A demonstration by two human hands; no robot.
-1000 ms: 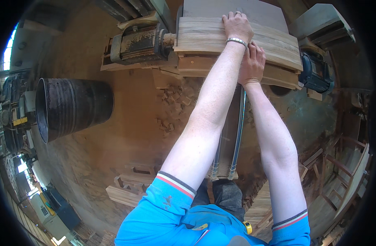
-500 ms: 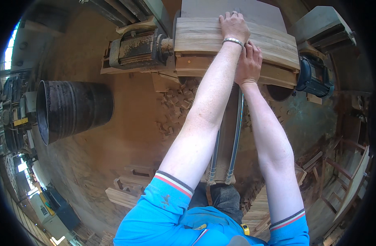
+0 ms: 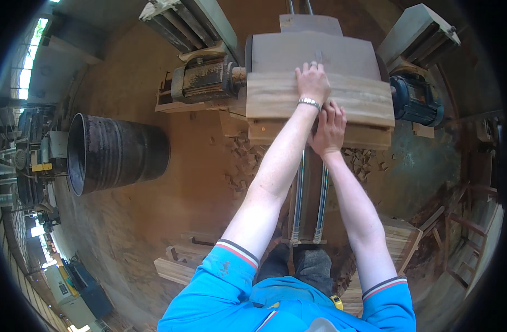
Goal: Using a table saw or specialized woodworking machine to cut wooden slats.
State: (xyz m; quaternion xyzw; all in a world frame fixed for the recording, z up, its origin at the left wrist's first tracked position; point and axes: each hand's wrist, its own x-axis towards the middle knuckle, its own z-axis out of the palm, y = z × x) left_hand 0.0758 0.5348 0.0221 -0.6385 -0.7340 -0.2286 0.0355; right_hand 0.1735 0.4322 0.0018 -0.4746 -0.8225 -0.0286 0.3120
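A row of light wooden pieces [image 3: 364,105] lies side by side across a sliding carriage between two motors. My left hand [image 3: 313,83], with a metal band at the wrist, rests on top of this wood with its fingers stretched forward. Just below it, my right hand [image 3: 329,133] lies against the near edge, its fingers extended up onto the wood. A wooden front board [image 3: 347,135] of the carriage shows beneath the pieces. Beyond the wood is a flat grey plate [image 3: 286,52], with a small metal part [image 3: 319,56] just past my left fingertips.
A dusty motor [image 3: 204,83] stands left of the carriage, a blue motor [image 3: 419,102] right. Twin metal rails [image 3: 299,193] run toward my legs. A dark metal drum [image 3: 121,155] stands at the left. Wood offcuts [image 3: 358,163] litter the floor; stacked timber [image 3: 397,243] lies lower right.
The carriage and wood have moved nearer to me relative to the motors, and both hands have come back with them. More of the grey plate shows. The whole view has shifted slightly.
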